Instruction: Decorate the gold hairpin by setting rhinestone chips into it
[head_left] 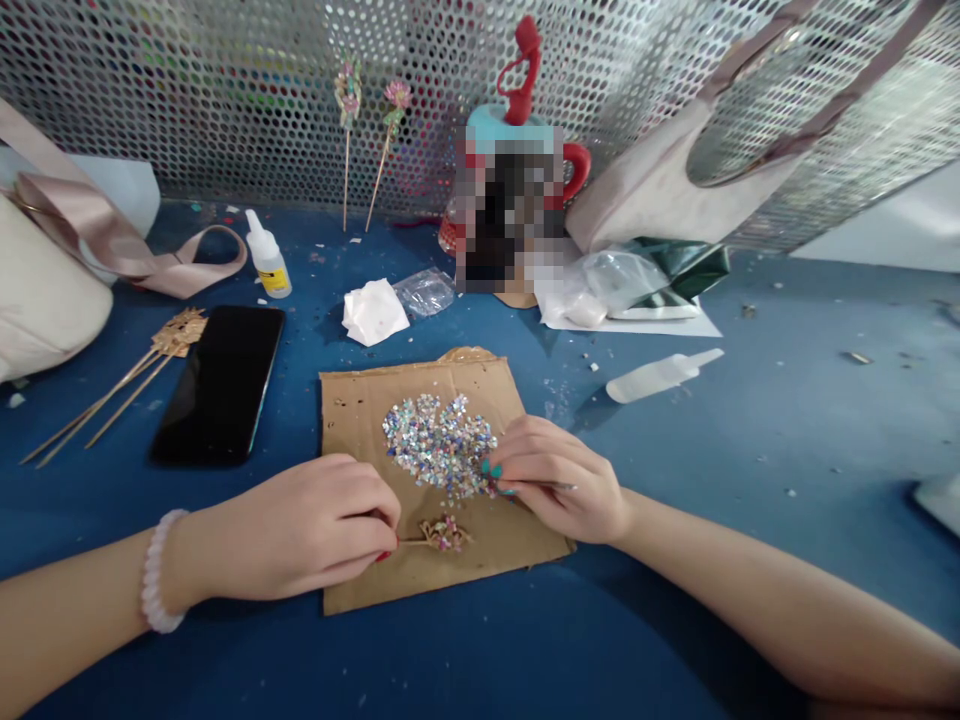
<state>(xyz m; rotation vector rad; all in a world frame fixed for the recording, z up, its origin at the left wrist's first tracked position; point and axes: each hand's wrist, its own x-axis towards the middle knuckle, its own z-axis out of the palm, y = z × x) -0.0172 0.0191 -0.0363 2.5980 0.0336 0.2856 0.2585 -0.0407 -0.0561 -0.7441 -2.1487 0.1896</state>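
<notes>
My left hand (300, 525) pinches the thin stem of a small ornament on a stick (444, 534), its head dotted with pink and pale bits. That head lies low over a piece of brown cardboard (356, 585). In my right hand (562, 485) is a slim pointed tool (556, 486), gripped between the fingers; its working tip is hidden or too small to make out. Those fingertips are at the right edge of a spread of glittering silver and blue rhinestones (431, 445) on the cardboard.
Left of the cardboard lie a black phone (221, 385) and gold ornaments on sticks (176, 332). Behind are a glue bottle (268, 262), white tissue (375, 312) and two decorated sticks (346, 150) against perforated metal. Another bottle (656, 378) lies right; bags (667, 170) flank the blue table.
</notes>
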